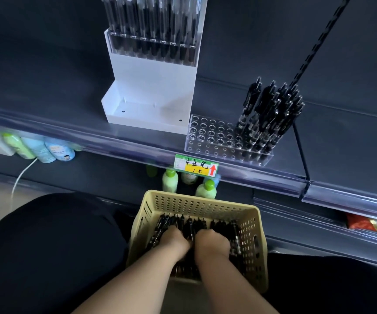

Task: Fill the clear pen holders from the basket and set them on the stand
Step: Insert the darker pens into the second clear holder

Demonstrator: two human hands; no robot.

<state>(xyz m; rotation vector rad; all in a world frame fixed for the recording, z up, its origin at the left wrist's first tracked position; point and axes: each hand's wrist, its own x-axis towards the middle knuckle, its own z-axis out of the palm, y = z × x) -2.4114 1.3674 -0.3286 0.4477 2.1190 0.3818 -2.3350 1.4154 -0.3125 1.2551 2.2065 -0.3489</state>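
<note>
Left hand and right hand sink into the basket of pens; fingers buried, grip unclear.

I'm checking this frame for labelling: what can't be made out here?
Head view:
Fingers of left hand and right hand: buried among pens in the basket, grip unclear.
The upper holder on the stand: cut off by the top edge.
Small print on the price label: too small.

dim, cool light | soft blur | wide-angle bending at edges
</note>
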